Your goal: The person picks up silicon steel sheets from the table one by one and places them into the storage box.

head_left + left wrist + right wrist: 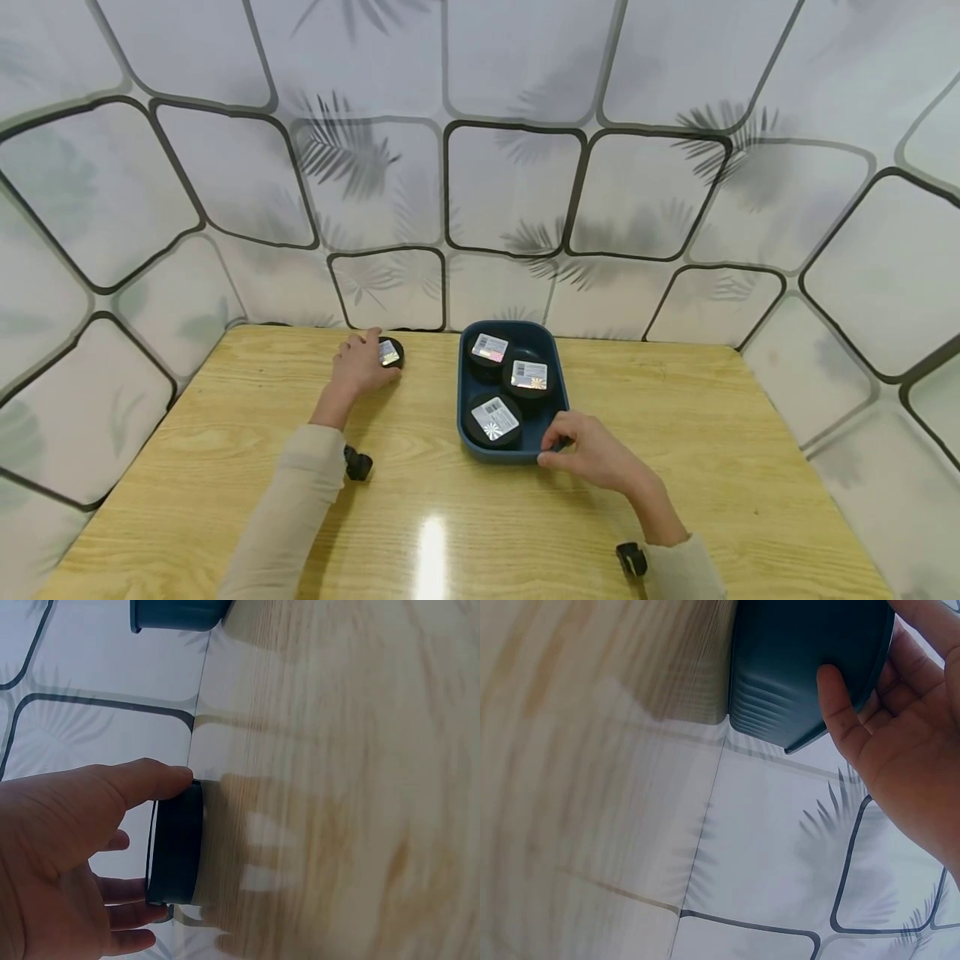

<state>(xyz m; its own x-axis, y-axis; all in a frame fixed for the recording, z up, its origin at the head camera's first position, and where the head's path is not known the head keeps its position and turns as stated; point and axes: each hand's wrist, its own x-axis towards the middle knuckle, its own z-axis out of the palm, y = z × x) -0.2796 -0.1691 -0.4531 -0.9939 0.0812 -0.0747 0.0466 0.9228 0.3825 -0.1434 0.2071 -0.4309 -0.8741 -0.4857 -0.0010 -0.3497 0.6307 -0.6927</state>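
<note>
My left hand point(362, 363) is at the back left of the table, holding a low round black container point(391, 352) with a silver-white label on top. In the left wrist view the thumb lies on one edge of that container point(176, 844) and fingers reach its opposite edge; it sits on or very near the tabletop. A dark blue plastic bin point(465, 392) stands right of it, with three similar labelled black containers inside, one of them nearest the front point(492, 419). My right hand point(588, 452) grips the bin's front right corner, thumb on the outer wall, fingers over the rim.
The light wooden table point(420, 417) meets a patterned cloth backdrop point(510, 192) just behind the bin and the left hand. Small black devices are worn at the left wrist point(357, 463) and the right wrist point(632, 559).
</note>
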